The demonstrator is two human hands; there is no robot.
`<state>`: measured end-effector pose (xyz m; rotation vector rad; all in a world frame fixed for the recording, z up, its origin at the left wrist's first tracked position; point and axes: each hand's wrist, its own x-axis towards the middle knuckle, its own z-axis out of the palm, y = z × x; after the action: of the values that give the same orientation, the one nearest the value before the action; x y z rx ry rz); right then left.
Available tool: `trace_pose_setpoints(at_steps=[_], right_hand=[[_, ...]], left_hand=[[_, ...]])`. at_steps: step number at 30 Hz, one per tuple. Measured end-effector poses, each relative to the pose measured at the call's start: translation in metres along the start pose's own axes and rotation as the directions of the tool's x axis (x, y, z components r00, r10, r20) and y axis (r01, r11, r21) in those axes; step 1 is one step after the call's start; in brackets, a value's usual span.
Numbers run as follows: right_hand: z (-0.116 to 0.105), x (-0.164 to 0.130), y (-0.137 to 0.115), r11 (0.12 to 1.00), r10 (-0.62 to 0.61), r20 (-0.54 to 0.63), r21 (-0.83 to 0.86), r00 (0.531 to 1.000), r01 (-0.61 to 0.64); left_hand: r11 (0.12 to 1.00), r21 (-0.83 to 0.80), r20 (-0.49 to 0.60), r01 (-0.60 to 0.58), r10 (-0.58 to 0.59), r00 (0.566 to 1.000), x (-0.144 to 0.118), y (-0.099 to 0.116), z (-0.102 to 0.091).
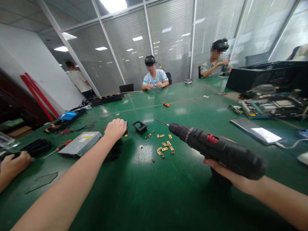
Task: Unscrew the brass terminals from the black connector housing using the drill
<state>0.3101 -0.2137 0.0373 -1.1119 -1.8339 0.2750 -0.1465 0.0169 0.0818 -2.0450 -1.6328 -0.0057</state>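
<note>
My right hand is wrapped around the grip of a black cordless drill. Its long thin bit points left, over the table. My left hand reaches forward with its fingers curled over a dark object, mostly hidden beneath them. Just right of that hand lies a black square plastic frame. Several brass-coloured small plates with holes lie scattered between my hands, among loose screws. Under my left wrist sits another black part, partly covered by the arm.
A silver optical drive and a screwdriver lie left on the green table, near another person's hand. A phone and circuit board are right. An orange screwdriver lies ahead; people sit across.
</note>
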Motion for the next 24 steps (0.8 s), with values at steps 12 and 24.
trace_pose_setpoints(at_steps=[12, 24], right_hand=[[0.017, -0.019, -0.028, 0.948, -0.217, 0.287, -0.165, 0.933, 0.271], [-0.009, -0.013, 0.006, 0.931, -0.277, 0.227, -0.178, 0.934, 0.319]], left_hand=[[0.938, -0.346, 0.045, -0.007, 0.024, 0.999, 0.027, -0.059, 0.038], [0.816, -0.358, 0.543, 0.453, -0.213, 0.812, -0.051, -0.081, 0.031]])
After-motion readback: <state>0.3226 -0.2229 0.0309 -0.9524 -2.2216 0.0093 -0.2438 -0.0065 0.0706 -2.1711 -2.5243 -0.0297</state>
